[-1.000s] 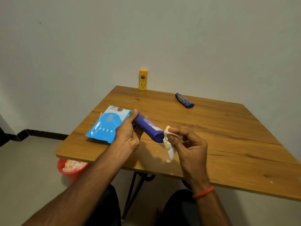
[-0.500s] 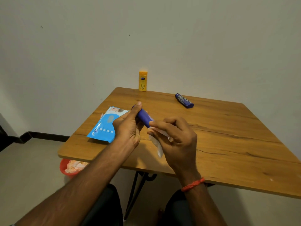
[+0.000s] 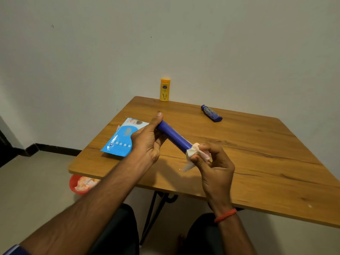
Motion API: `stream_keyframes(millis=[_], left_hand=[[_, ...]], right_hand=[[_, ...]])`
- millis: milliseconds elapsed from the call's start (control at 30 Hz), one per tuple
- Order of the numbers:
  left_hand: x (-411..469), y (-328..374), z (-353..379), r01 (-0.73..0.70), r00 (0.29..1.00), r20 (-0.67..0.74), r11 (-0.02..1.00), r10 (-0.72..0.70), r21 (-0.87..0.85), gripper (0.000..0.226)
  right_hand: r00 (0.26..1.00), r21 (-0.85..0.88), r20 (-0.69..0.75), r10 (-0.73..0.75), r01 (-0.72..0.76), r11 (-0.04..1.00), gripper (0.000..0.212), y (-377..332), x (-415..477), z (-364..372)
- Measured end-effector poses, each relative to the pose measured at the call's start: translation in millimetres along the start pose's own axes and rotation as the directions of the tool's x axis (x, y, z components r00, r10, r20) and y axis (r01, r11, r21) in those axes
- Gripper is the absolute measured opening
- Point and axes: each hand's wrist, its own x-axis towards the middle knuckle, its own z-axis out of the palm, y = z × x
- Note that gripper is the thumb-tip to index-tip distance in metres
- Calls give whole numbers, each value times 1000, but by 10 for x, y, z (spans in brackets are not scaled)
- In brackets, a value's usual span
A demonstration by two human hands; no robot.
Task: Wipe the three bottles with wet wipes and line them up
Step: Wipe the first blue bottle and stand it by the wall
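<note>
My left hand (image 3: 148, 142) grips the far end of a long blue bottle (image 3: 174, 137), held slanted above the wooden table (image 3: 257, 162). My right hand (image 3: 213, 162) pinches a crumpled white wet wipe (image 3: 193, 153) around the bottle's near end. A yellow bottle (image 3: 164, 90) stands upright at the table's far edge by the wall. A second, smaller blue bottle (image 3: 211, 113) lies on its side at the far right of the table. The blue wet-wipe pack (image 3: 122, 139) lies flat on the table's left side, partly behind my left hand.
A red bin (image 3: 78, 184) holding crumpled used wipes sits on the floor under the table's left corner. The table's black metal legs (image 3: 152, 214) stand between my knees. A plain wall rises directly behind the table.
My right hand slid the wipe from the bottle's middle, close to my left hand, down to its near end, uncovering the blue body. My left hand kept its grip.
</note>
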Motion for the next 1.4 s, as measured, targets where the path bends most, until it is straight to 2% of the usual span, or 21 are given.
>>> stream_keyframes(millis=[100,200,300,400,467,533,600,667,733,833,967,1033,1167,1233,1300,1400], left_hand=[[0,-14,-5,19,1000,-1,999,-19,-42,73],[-7,0,-16,8,1000,-5,998,-8,-60,76],[-15,25,-31,-18,1000,-7,998,18,-60,78],[-6,53,-68,-40,999,-19,997,39,-61,74],[-15,63,-86,-46,999,-19,998,45,-48,68],[-21,59,-99,-52,999,-11,998,52,-21,57],[-35,52,-109,-65,998,-2,998,65,12,43],[-53,39,-110,-78,997,8,995,77,62,36],[-69,11,-100,-96,995,21,985,94,143,33],[-94,-27,-81,-128,992,42,963,121,237,32],[-108,-34,-82,-109,993,73,942,90,318,34],[-112,-33,-99,-69,996,82,944,44,322,37],[-132,-46,-121,4,996,84,945,-33,327,38],[-140,-49,-118,19,996,73,945,-45,326,39],[-132,-42,-111,21,998,56,951,-41,310,40],[-108,-28,-108,-7,1000,31,953,-3,304,38]], right_hand=[[979,189,6,206,-203,961,29,45,-12,42],[909,393,-27,415,-372,841,38,53,-38,118],[779,584,-28,627,-496,643,37,-4,-46,168],[631,704,-32,776,-537,465,31,-60,-15,134],[577,731,-55,815,-533,427,24,-61,25,87],[610,648,-127,782,-546,531,20,-86,84,43],[716,425,-191,671,-556,714,16,-149,141,9],[836,168,-184,516,-491,855,20,-235,197,-15],[911,-8,-114,396,-399,917,28,-297,239,-23],[946,-128,-35,322,-324,938,34,-363,287,11],[988,-437,10,155,-135,889,34,-356,317,45],[995,-496,36,95,-64,866,26,-339,316,55],[992,-601,13,-124,106,792,17,-332,271,119],[984,-633,100,-146,176,754,23,-292,212,138],[961,-621,252,-118,254,742,37,-241,129,116],[894,-524,445,-49,304,795,52,-167,-15,18]])
